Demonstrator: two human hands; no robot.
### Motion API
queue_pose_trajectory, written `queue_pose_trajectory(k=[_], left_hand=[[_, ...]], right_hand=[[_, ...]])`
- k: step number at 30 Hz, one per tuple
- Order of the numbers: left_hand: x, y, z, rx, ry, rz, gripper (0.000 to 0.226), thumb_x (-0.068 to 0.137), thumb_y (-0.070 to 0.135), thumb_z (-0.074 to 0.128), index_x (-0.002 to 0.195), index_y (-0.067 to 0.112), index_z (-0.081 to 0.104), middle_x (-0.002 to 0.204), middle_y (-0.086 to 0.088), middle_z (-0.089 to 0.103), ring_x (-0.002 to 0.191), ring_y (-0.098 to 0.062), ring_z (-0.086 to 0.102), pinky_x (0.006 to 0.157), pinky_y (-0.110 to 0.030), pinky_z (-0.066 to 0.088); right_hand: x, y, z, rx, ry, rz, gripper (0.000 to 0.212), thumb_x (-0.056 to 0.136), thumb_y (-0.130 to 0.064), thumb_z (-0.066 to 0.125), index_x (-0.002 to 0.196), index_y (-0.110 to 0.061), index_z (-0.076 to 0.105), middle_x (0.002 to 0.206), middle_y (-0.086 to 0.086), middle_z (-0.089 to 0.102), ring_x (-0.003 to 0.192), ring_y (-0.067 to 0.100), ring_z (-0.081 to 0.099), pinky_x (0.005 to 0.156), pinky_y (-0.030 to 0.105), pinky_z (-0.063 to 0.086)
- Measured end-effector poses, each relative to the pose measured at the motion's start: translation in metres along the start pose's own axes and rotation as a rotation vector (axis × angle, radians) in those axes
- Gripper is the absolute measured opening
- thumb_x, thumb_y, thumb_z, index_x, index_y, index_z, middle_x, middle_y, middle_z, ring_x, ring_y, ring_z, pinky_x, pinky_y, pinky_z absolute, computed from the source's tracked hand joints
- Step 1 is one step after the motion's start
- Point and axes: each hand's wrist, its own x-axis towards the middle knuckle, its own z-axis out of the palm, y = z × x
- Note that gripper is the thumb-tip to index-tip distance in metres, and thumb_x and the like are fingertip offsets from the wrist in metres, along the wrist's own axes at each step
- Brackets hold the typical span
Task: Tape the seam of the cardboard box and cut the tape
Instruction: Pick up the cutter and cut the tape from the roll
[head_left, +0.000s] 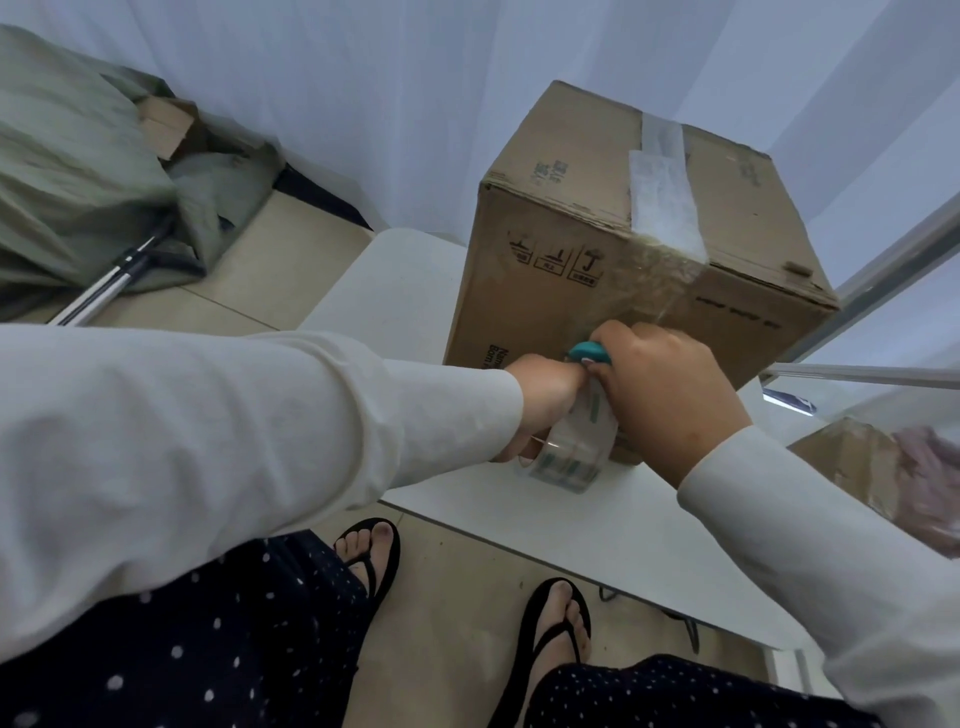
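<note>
A brown cardboard box (597, 208) stands on a white table (597, 530). Old white tape and fresh clear tape (670, 275) run over its top seam and down the near side. My left hand (540, 400) grips a roll of clear tape (569, 457) low against the box's near face. My right hand (670, 395) is closed around a small teal cutter (587, 353), held at the tape strip just above the roll. The cutter's blade and the strip between the hands are mostly hidden by my fingers.
A green cloth heap (78, 182) with metal poles (104, 291) lies on the floor at left. Another cardboard box (841, 457) sits at the right behind a glass partition (883, 312). White curtains hang behind. My sandalled feet (467, 587) stand by the table's near edge.
</note>
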Motion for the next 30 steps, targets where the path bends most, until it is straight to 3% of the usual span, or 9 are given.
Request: queue_pose_trajectory(k=[3, 7, 11, 14, 18, 24, 28, 30], left_hand=[[-0.003, 0.001, 0.001, -0.006, 0.000, -0.002, 0.034, 0.095, 0.029, 0.039, 0.118, 0.011, 0.055, 0.105, -0.010, 0.064, 0.088, -0.026, 0.061, 0.068, -0.031, 0.049], [-0.004, 0.001, 0.001, 0.000, 0.001, -0.006, 0.035, 0.094, 0.029, 0.039, 0.119, 0.011, 0.055, 0.111, -0.012, 0.065, 0.099, -0.029, 0.062, 0.076, -0.034, 0.050], [-0.006, 0.001, 0.003, -0.014, 0.016, 0.003, 0.034, 0.095, 0.030, 0.039, 0.117, 0.012, 0.056, 0.096, -0.008, 0.065, 0.079, -0.023, 0.061, 0.062, -0.027, 0.049], [-0.008, 0.001, 0.004, -0.023, 0.020, 0.006, 0.033, 0.094, 0.030, 0.040, 0.116, 0.011, 0.056, 0.102, -0.010, 0.065, 0.084, -0.025, 0.061, 0.065, -0.028, 0.049], [-0.010, 0.003, 0.006, -0.047, 0.033, 0.027, 0.031, 0.095, 0.028, 0.041, 0.116, 0.011, 0.056, 0.097, -0.008, 0.063, 0.070, -0.020, 0.059, 0.057, -0.024, 0.047], [-0.010, 0.002, 0.005, -0.026, 0.037, 0.011, 0.033, 0.094, 0.030, 0.041, 0.118, 0.011, 0.055, 0.103, -0.010, 0.063, 0.087, -0.026, 0.060, 0.064, -0.027, 0.047], [-0.009, 0.003, 0.006, -0.043, 0.030, 0.016, 0.032, 0.095, 0.028, 0.040, 0.118, 0.011, 0.054, 0.098, -0.009, 0.062, 0.070, -0.020, 0.058, 0.056, -0.024, 0.047], [-0.010, 0.003, 0.005, -0.047, 0.026, 0.008, 0.033, 0.095, 0.028, 0.040, 0.118, 0.010, 0.054, 0.095, -0.009, 0.062, 0.071, -0.021, 0.059, 0.056, -0.024, 0.047]], right_hand=[[0.000, 0.004, 0.000, 0.009, 0.007, -0.009, 0.022, 0.088, -0.020, 0.057, 0.107, -0.009, 0.056, 0.094, 0.014, 0.063, 0.084, 0.031, 0.057, 0.065, 0.028, 0.032], [-0.002, 0.008, 0.000, 0.028, 0.020, -0.004, 0.023, 0.089, -0.024, 0.055, 0.107, -0.009, 0.056, 0.094, 0.013, 0.064, 0.084, 0.029, 0.057, 0.065, 0.028, 0.033], [-0.001, 0.004, 0.002, 0.012, 0.021, -0.028, 0.023, 0.084, -0.015, 0.063, 0.105, -0.006, 0.058, 0.092, 0.016, 0.064, 0.082, 0.032, 0.058, 0.065, 0.028, 0.032], [-0.004, 0.009, 0.001, 0.020, 0.031, -0.014, 0.024, 0.085, -0.017, 0.062, 0.106, -0.006, 0.057, 0.093, 0.015, 0.064, 0.083, 0.031, 0.057, 0.065, 0.027, 0.032], [-0.003, 0.006, 0.005, 0.020, 0.026, -0.031, 0.024, 0.083, -0.016, 0.064, 0.104, -0.006, 0.057, 0.092, 0.016, 0.064, 0.082, 0.032, 0.058, 0.065, 0.028, 0.033], [-0.007, 0.012, 0.008, 0.012, 0.043, -0.008, 0.028, 0.073, -0.014, 0.074, 0.097, -0.004, 0.062, 0.081, 0.016, 0.066, 0.072, 0.031, 0.059, 0.062, 0.027, 0.034], [-0.007, 0.013, 0.014, 0.006, 0.039, -0.016, 0.028, 0.072, -0.013, 0.075, 0.096, -0.004, 0.062, 0.080, 0.016, 0.066, 0.070, 0.031, 0.059, 0.061, 0.027, 0.038], [-0.008, 0.017, 0.014, -0.005, 0.045, 0.000, 0.028, 0.072, -0.012, 0.075, 0.096, -0.004, 0.063, 0.079, 0.016, 0.066, 0.070, 0.031, 0.059, 0.060, 0.027, 0.039]])
